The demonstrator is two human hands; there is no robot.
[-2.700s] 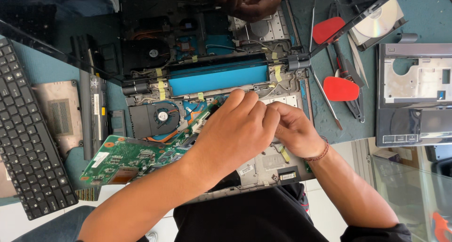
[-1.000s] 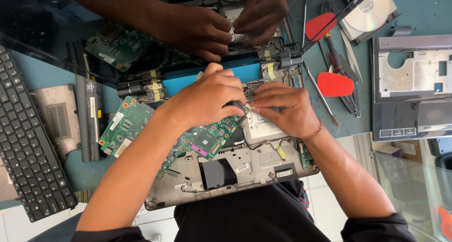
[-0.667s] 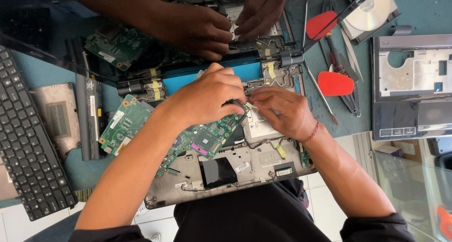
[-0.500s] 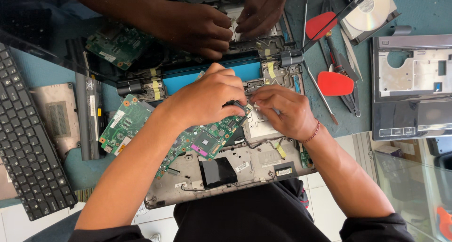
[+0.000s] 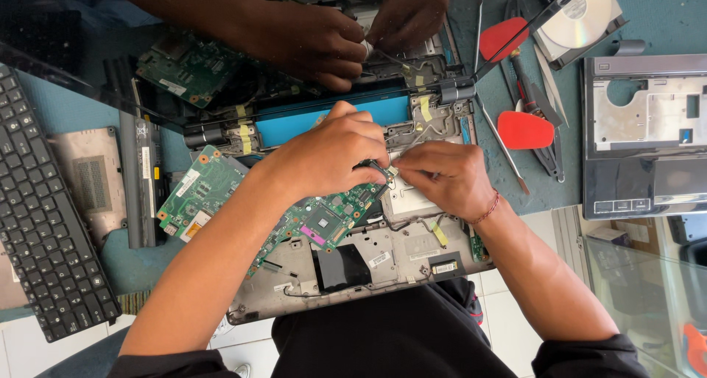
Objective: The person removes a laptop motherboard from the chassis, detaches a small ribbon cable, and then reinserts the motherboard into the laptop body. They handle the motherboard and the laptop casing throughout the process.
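1. Head view: we look down on a teal bench (image 5: 663,17) strewn with laptop parts; pale floor tiles (image 5: 515,290) show at its near edge, and a glass surface (image 5: 641,290) stands low on the right.
2. Our left hand (image 5: 324,157) is curled over the green motherboard (image 5: 324,220), fingers bent and gripping its upper edge.
3. Our right hand (image 5: 445,175) is pinched nearly closed just beside the left; what the fingertips hold is too small for us to tell.
4. That motherboard lies tilted across the open grey laptop base (image 5: 390,256), which sits at the near edge of the bench against our lap.
5. We count two white stickers on the base, and several yellow tape strips (image 5: 426,107) along the hinge by a blue bar (image 5: 324,120).
6. Two more hands (image 5: 353,32) belonging to another person work at the far side of the same chassis.
7. We count one black keyboard (image 5: 44,223) at far left, one optical drive with a disc (image 5: 578,17) top right, one grey palm-rest cover (image 5: 644,135) on the right, and two red pick-shaped tools (image 5: 524,129).
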